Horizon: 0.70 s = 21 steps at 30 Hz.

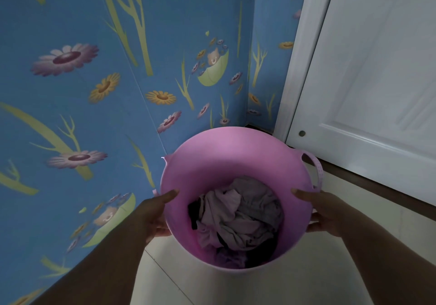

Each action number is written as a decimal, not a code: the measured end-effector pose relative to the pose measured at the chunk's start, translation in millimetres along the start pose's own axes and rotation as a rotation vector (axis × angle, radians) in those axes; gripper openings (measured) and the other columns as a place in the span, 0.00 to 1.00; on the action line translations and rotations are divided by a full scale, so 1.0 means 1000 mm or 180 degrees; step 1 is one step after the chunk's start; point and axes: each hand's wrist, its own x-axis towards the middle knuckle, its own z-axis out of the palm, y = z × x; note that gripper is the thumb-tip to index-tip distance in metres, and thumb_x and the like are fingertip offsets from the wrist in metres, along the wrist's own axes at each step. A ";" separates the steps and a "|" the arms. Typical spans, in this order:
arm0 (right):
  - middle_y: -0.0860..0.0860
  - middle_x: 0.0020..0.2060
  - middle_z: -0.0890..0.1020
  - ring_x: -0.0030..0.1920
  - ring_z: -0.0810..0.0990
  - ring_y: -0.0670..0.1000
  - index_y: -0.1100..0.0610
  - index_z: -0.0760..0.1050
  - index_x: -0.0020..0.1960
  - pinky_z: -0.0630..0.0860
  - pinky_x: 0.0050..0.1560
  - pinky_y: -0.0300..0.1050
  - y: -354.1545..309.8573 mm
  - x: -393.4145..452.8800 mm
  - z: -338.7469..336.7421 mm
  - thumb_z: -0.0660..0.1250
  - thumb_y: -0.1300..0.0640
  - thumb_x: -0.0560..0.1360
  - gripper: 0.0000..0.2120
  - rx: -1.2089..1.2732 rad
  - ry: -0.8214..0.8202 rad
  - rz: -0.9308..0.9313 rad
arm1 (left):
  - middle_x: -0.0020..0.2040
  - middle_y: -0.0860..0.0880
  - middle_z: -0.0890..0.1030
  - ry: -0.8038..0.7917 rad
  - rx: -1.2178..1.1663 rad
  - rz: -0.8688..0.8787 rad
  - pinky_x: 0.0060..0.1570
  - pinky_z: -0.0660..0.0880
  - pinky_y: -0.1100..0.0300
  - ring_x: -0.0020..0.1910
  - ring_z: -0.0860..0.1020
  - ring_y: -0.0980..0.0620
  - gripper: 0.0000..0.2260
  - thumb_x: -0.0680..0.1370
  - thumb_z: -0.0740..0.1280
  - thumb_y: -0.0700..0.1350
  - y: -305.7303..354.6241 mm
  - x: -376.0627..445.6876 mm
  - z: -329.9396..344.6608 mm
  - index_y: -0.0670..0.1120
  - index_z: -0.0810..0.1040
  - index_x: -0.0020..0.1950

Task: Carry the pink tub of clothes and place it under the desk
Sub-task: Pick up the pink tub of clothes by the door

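A round pink tub [226, 153] sits low in the middle of the view, in a corner by the wall. Crumpled grey, pale pink and dark clothes [238, 217] lie in its bottom. My left hand [155, 212] grips the tub's left rim, thumb over the edge and fingers under the outside. My right hand [323, 210] grips the right rim the same way. A loop handle [316, 167] sticks out on the tub's right side. No desk is in view.
Blue wallpaper with flowers and green stems [94, 92] fills the left and back. A white door [377, 92] and its frame stand at the right, close to the tub. Pale floor tiles [188, 288] lie below.
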 end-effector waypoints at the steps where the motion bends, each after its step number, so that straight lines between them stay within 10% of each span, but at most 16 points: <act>1: 0.61 0.56 0.85 0.51 0.85 0.67 0.56 0.73 0.67 0.83 0.46 0.66 0.001 0.001 -0.001 0.79 0.49 0.69 0.30 0.0008 -0.0023 -0.0005 | 0.48 0.40 0.89 -0.0043 -0.0004 0.0016 0.46 0.84 0.39 0.45 0.88 0.35 0.30 0.67 0.82 0.56 -0.001 0.003 -0.001 0.40 0.80 0.61; 21: 0.63 0.50 0.87 0.41 0.87 0.66 0.58 0.74 0.62 0.84 0.39 0.56 0.016 0.016 -0.015 0.70 0.62 0.76 0.15 0.0012 -0.0102 0.0050 | 0.53 0.37 0.88 -0.0342 0.0106 0.0186 0.45 0.84 0.42 0.49 0.88 0.37 0.19 0.77 0.75 0.49 -0.018 0.032 -0.024 0.40 0.80 0.63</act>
